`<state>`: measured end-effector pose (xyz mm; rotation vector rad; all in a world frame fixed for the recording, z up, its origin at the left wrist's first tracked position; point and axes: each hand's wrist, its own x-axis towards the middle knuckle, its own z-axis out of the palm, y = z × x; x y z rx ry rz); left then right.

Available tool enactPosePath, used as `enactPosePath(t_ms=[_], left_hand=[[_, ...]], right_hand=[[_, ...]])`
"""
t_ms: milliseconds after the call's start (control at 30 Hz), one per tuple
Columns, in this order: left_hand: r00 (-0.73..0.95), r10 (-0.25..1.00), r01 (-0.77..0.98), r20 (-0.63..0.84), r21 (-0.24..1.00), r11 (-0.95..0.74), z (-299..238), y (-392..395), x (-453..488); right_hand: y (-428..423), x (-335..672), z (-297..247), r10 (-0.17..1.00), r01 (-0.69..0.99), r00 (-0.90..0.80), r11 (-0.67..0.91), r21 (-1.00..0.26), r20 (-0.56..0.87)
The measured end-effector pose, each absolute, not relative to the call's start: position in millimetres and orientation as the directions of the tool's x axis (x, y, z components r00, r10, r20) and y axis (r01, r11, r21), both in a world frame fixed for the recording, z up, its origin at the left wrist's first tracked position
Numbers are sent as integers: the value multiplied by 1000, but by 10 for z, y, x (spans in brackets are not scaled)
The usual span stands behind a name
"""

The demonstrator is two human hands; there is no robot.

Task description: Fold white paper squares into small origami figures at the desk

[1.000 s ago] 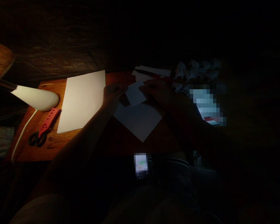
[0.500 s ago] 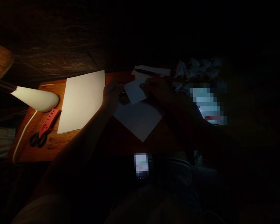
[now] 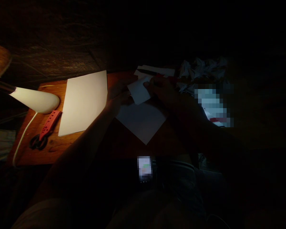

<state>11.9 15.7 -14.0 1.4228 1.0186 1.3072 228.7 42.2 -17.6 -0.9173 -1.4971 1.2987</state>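
A small white piece of paper (image 3: 139, 91) is held up over the desk, its surface dim in the shadow. My right hand (image 3: 160, 89) pinches its right edge, with the thumb on the near face. At the left edge, my left hand (image 3: 119, 92) has its fingers curled against the paper; they are very dark. Beneath both hands lies a larger white sheet (image 3: 144, 122), one corner pointing toward me. Just behind the hands are more white papers (image 3: 166, 70) with a dark, slim object (image 3: 146, 72) across them.
A stack of white paper (image 3: 83, 103) lies left, beside a lamp (image 3: 35, 100) with a white cord. Scissors with black handles (image 3: 39, 141) and a red sheath rest on the wooden desk (image 3: 54, 156). Folded paper shapes (image 3: 202, 68) and a blurred bright screen (image 3: 212, 105) are at right.
My left fingers have come closer to the small paper's left edge. The paper has shifted and tilted slightly; my right hand keeps its pinch.
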Motion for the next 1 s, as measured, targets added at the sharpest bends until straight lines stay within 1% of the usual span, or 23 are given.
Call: enactPosePath(t_ms=[267, 433, 600, 800, 900, 1000], left_hand=[[134, 962, -6, 237, 971, -238, -189, 172, 62], [175, 940, -36, 291, 956, -290, -189, 190, 70], [154, 951, -27, 268, 963, -267, -219, 208, 49], [199, 954, -58, 224, 974, -217, -219, 221, 56], [179, 963, -49, 202, 979, -196, -184, 203, 85], [114, 974, -3, 193, 981, -194, -155, 178, 108]], right_hand=[[427, 2269, -186, 949, -19, -282, 143, -990, 143], [422, 2274, -165, 947, 3, -277, 172, -985, 164], [407, 2291, -139, 937, 13, -305, 185, -983, 172], [421, 2278, -152, 937, 27, -300, 193, -981, 176], [410, 2273, -150, 935, 29, -309, 194, -981, 176], [363, 2277, -116, 930, 40, -323, 199, -979, 176]])
